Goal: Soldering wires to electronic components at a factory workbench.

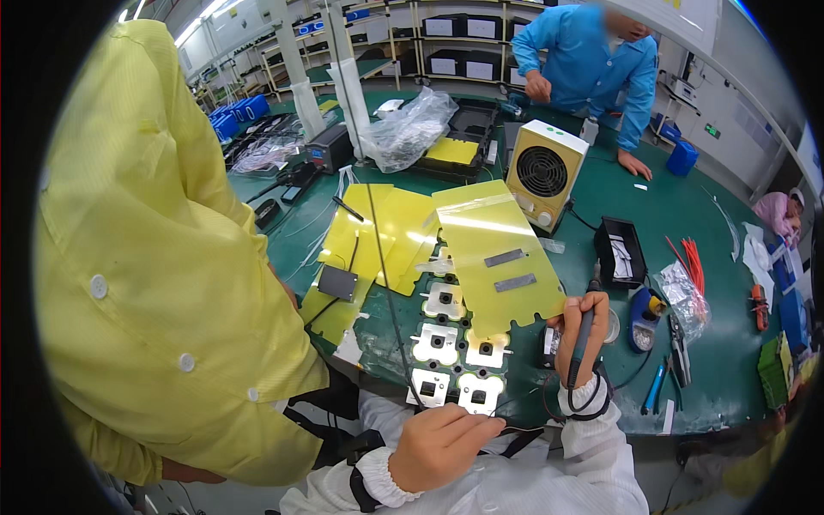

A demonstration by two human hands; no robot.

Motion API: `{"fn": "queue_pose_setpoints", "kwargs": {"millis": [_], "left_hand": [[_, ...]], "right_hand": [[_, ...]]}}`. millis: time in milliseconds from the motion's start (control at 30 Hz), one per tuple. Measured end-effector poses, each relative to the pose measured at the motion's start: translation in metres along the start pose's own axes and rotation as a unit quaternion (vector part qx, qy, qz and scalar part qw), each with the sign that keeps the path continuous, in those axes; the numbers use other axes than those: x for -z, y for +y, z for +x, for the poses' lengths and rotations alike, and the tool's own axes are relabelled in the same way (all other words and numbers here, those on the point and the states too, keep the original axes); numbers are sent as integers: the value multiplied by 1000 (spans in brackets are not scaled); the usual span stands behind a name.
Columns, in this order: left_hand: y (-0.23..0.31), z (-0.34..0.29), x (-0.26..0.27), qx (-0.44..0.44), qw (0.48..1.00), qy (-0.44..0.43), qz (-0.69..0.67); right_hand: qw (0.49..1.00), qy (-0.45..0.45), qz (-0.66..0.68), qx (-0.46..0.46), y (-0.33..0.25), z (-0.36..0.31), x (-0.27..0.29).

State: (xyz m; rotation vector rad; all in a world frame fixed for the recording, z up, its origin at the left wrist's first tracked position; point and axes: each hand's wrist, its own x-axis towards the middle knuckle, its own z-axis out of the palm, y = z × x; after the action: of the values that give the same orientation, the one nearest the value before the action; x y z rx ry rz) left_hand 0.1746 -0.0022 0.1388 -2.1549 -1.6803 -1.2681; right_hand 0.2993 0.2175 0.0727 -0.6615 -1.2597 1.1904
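Observation:
My right hand (580, 336) is closed around a soldering iron (585, 330) with a dark handle, its cord looping by the wrist. Its fingertips meet the lower right corner of a translucent yellow sheet (489, 257), which bears two grey strips and covers part of a battery pack (459, 365). Silver metal tabs with square holes show along the pack's uncovered part. At the pack's near end rests my left hand (448, 446), fingers drawn together; whatever they pinch is too small to make out. A thin black cord (382, 257) runs down toward that hand.
More yellow sheets (386, 227) lie left of the pack. Beyond stands a cream fan unit (548, 172); a black bin (620, 251), pliers (678, 352) and red wires (693, 266) are rightward. A yellow-coated person (172, 283) stands close left, a blue-coated person (592, 69) across the table.

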Motion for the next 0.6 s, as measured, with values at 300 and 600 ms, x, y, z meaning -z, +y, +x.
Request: {"fn": "queue_pose_setpoints", "kwargs": {"millis": [300,600], "left_hand": [[-3,4,5,24,999,-21,-5],[-10,1,2,36,999,-5,2]], "right_hand": [[999,-26,-27,-18,21,-8,-14],[998,-46,-5,-50,33,-19,-18]]}}
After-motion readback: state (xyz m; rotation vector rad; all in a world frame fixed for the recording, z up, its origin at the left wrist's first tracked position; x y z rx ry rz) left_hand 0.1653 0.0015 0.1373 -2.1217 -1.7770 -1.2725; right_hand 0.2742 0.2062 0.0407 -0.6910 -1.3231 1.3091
